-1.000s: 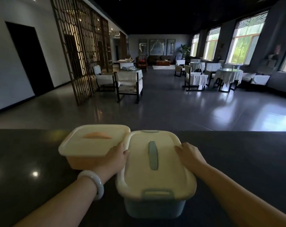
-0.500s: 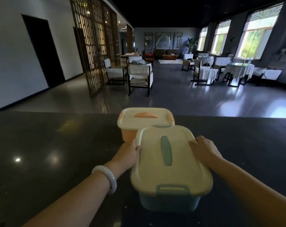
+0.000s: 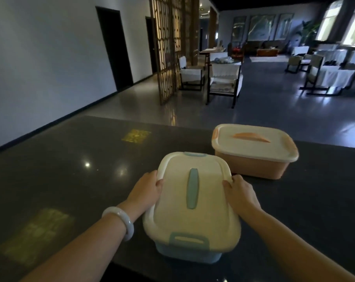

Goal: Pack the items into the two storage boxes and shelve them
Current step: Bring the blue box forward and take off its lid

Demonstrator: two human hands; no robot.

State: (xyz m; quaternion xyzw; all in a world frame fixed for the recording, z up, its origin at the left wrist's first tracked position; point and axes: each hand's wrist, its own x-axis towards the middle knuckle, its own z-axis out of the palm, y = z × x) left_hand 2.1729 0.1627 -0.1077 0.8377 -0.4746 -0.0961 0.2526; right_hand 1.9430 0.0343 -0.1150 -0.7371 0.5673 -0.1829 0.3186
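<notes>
On the dark, glossy speckled counter [image 3: 75, 159] stand two lidded plastic storage boxes, both rounded rectangles with cream lids. At 6 o'clock sits the blue storage box [image 3: 189, 259], its pale lid [image 3: 211, 202] smooth and slightly domed, with a long blue handle strip down the middle and a blue latch at each visible end. At about 2 o'clock from it, just beyond and apart, rests the orange storage box [image 3: 248, 164], with an orange handle and an orange clip on its lid.

Two hands grip the blue box by its sides: the left hand [image 3: 145, 191] at 9 o'clock and the right hand [image 3: 240, 192] at 3 o'clock, each with the thumb hooked over the lid rim and the fingers curled down the edge. One smooth white bangle [image 3: 119, 221] circles the left wrist.

Compared with half a second ago, the orange box now lies to the right of the blue one rather than directly behind it, and more bare counter shows at 9 o'clock.
</notes>
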